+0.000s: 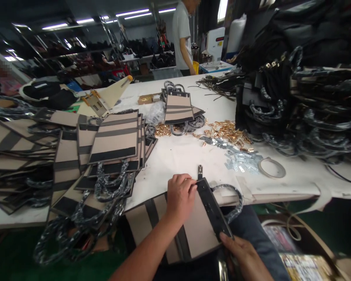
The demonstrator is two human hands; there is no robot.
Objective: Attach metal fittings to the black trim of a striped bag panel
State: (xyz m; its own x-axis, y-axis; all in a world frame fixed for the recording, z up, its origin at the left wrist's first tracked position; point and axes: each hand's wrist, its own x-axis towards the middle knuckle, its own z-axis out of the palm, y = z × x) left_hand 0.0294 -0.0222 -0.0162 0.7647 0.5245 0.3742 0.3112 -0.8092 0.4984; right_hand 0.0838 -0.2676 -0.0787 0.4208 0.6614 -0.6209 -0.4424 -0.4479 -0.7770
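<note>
A beige bag panel (197,228) with a black edge strip (212,208) lies over the table's near edge, tilted toward me. My left hand (179,197) pinches the strip's far end, right beside a small metal clasp (200,171) that sticks out there. My right hand (244,255) grips the near end of the same strip. A wrapped black handle (235,195) loops out from the panel's right side.
Stacks of similar beige-and-black panels (114,142) with wrapped handles cover the left of the white table (187,156). Gold fittings (228,130), silver plates (242,160) and a tape roll (271,168) lie ahead. Black bags (304,86) pile at right. A person (183,37) stands at the far end.
</note>
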